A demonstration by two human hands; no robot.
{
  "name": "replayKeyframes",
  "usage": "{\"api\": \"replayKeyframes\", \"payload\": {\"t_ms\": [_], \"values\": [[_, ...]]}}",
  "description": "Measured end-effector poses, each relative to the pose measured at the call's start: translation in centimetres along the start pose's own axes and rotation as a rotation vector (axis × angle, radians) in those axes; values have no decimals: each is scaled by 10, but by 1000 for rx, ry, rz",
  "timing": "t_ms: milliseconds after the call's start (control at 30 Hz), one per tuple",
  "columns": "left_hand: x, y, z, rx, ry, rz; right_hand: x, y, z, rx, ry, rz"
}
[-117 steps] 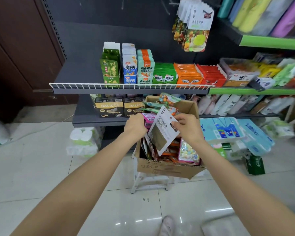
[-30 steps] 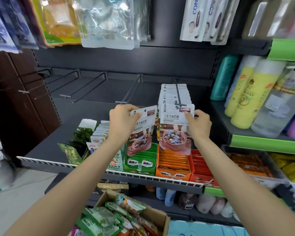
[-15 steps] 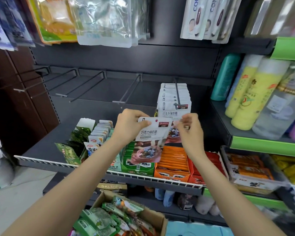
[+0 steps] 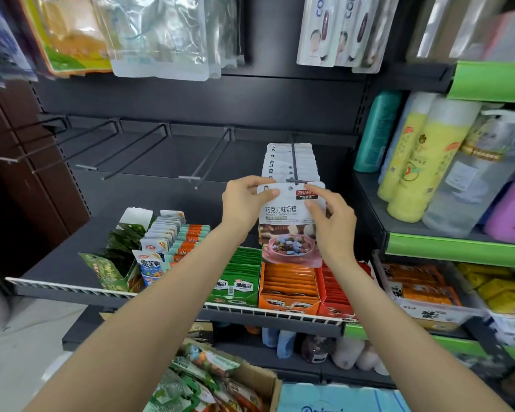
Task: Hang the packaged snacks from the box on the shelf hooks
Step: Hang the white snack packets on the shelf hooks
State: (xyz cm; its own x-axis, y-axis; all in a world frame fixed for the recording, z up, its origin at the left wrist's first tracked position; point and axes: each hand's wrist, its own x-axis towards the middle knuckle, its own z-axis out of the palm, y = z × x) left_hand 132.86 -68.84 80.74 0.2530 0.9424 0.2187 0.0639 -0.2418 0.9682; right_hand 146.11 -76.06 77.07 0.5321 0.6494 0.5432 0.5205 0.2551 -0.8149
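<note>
Mid-restock at a shop's dark peg wall: a white packet of chocolate milk candy [image 4: 289, 215] held up at the tip of a shelf hook [image 4: 294, 171], its punched hole just below and left of the hook's crossbar, not yet threaded on. Pinched at its top left corner by the left hand [image 4: 244, 205], thumb across the front, and steadied along its right edge by the right hand [image 4: 333, 221], fingers [image 4: 315, 194] curled lightly against the header card (so both hands closed on the one packet, neither gripping hard, by the look of it).

Already done, judging from the scene: a row of matching white packets [image 4: 290, 160] hanging behind on that same hook, filling most of its length. Still to do: plenty. To the left, several empty hooks [image 4: 131, 153] jutting bare from the back panel. Below, at the bottom edge of the view, the cardboard box [image 4: 250, 379] still heaped with assorted snack packets [image 4: 197, 382] in green, orange and clear wrappers (count impossible to tell, with much of the box cut off by the frame).

Probably early to midway through the job, then: one hook nearly stocked, the current packet a small lift and push away from hanging, the box far from emptied. Elsewhere, boxed snacks [image 4: 289, 281] in green, orange and red lined up on the shelf beneath, and bottles [image 4: 422, 162] on the green-edged shelving at right.
</note>
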Motion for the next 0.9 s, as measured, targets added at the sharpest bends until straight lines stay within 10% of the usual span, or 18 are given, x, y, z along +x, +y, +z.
{"api": "replayKeyframes", "payload": {"t_ms": [900], "values": [[18,-18,20,531,131,204,18,14,29,-416,-29,-39]]}}
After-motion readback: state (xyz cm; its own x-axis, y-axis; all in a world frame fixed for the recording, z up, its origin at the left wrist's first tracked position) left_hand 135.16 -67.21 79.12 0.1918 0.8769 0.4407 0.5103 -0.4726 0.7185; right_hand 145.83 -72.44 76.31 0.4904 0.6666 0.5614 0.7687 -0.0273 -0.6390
